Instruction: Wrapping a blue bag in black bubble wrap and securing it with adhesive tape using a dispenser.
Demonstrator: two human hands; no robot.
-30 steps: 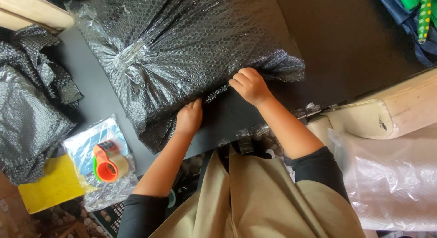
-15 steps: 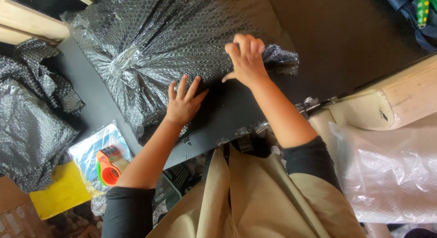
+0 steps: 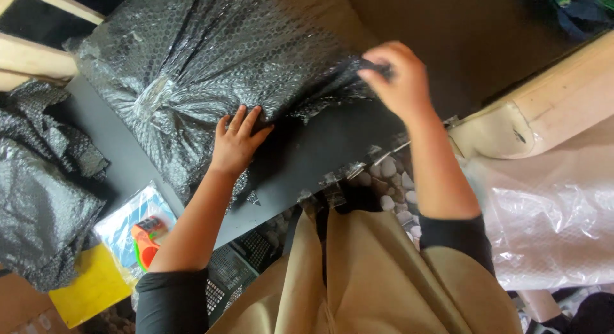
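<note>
A large parcel wrapped in black bubble wrap (image 3: 224, 65) lies on a dark table (image 3: 307, 161), bunched and taped at its left side. My left hand (image 3: 236, 142) presses flat on the parcel's near edge with fingers spread. At the parcel's right corner, my right hand (image 3: 396, 78) pinches a loose flap of the wrap and holds it up. Both forearms reach out from black sleeves over a tan apron.
More crumpled black bubble wrap (image 3: 45, 187) lies at the left. An orange tape dispenser (image 3: 146, 241) rests on a clear bag beside a yellow sheet (image 3: 89, 289). A roll of clear bubble wrap (image 3: 550, 206) sits at the right. A wooden frame (image 3: 38, 59) stands top left.
My right hand moved right and up from the parcel's near edge and took hold of the corner flap. My left hand slid up onto the parcel and spread flat.
</note>
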